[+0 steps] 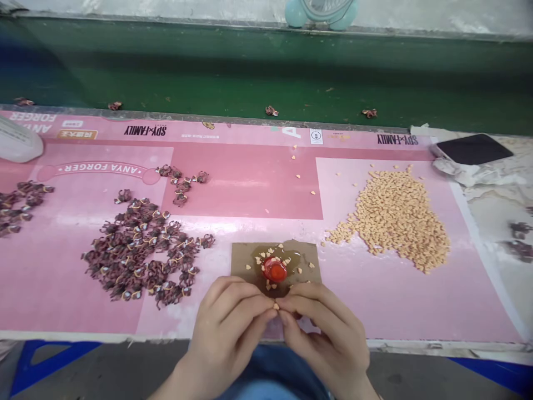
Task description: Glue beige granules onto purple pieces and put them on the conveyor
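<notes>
Above the near table edge, my left hand (233,322) and my right hand (325,328) meet at the fingertips, both closed in a pinch. A small beige piece (276,306) shows between the touching tips. Something dark reddish-brown is partly visible under my right fingers; its shape is hidden. Just beyond the fingers lies a brown sheet (239,253) with a wet, shiny puddle. On it sits a small round red cap (276,270), ringed by scattered beige pieces. To the left spreads a pile of small purple-brown curly pieces (141,250) with beige bands.
A heap of beige pieces (400,216) lies at right. Beyond it, a dark phone (474,149) rests on crumpled paper. A whitish bottle (19,140) lies at far left. Behind the pink mat (233,183) runs a green strip (233,72), with a turquoise fan base (296,12) beyond.
</notes>
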`<state>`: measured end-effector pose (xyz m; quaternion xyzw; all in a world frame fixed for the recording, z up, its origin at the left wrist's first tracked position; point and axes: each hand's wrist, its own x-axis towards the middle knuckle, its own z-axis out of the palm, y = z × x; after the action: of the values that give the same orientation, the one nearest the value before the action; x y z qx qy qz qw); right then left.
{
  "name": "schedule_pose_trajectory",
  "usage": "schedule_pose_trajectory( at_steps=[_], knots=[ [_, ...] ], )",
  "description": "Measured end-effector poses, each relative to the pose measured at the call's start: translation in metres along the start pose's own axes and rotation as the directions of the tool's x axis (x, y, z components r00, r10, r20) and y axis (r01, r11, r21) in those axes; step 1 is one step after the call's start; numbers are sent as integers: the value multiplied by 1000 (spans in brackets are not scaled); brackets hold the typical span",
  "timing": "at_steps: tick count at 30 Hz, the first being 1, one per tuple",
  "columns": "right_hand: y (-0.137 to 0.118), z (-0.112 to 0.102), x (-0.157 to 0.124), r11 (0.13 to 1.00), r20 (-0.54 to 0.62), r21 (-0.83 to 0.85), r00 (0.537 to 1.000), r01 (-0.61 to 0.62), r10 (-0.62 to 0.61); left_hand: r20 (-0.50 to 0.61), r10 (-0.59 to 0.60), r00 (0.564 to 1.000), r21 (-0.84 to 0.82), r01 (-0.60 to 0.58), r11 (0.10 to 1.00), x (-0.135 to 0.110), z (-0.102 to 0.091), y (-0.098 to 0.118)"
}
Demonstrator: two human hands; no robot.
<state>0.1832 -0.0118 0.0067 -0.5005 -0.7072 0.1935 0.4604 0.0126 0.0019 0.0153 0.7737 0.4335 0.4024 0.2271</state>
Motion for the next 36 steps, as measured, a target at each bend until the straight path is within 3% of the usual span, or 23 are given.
schedule_pose_trajectory(
  at_steps=[5, 9, 12, 15, 16, 17, 21, 25, 27, 30, 36],
  knots=[
    [-1, 4, -3, 996, -20, 43, 997, -79, 80, 18, 80, 997, 153, -82, 985, 1, 3, 2],
    [5, -3, -2, 995, -57, 55, 995, -82, 85, 115, 137, 984, 240, -161, 957, 11, -10, -2],
    [14, -15, -1, 996, -128, 9, 988, -90, 90, 272, 184, 945, 326, -271, 906, 39, -28, -24],
    [23, -25, -1, 994, -198, -35, 976, -103, 94, 433, 27, 901, 419, -228, 879, 95, -31, -61],
    [25, -28, -1, 993, -209, -39, 973, -107, 97, 447, -86, 890, 465, -150, 872, 119, -26, -74],
    [27, -30, -2, 994, -210, -37, 973, -105, 95, 442, -121, 889, 485, -124, 865, 144, -17, -86],
    [32, -36, -9, 997, -153, -34, 986, -66, 60, 442, -113, 890, 483, -130, 866, 244, 43, -119],
    [39, -43, -20, 995, -71, -62, 995, -73, 68, 504, -92, 859, 445, -167, 880, 308, 96, -131],
    [41, -43, -24, 992, -64, -83, 994, -90, 85, 532, -94, 841, 430, -173, 886, 324, 109, -133],
    [41, -35, -21, 989, -95, -94, 990, -116, 107, 535, -115, 837, 433, -154, 888, 338, 114, -139],
    [38, -14, -1, 995, -34, -91, 999, -45, 42, 465, -176, 868, 446, -58, 893, 334, 83, -153]
  ],
)
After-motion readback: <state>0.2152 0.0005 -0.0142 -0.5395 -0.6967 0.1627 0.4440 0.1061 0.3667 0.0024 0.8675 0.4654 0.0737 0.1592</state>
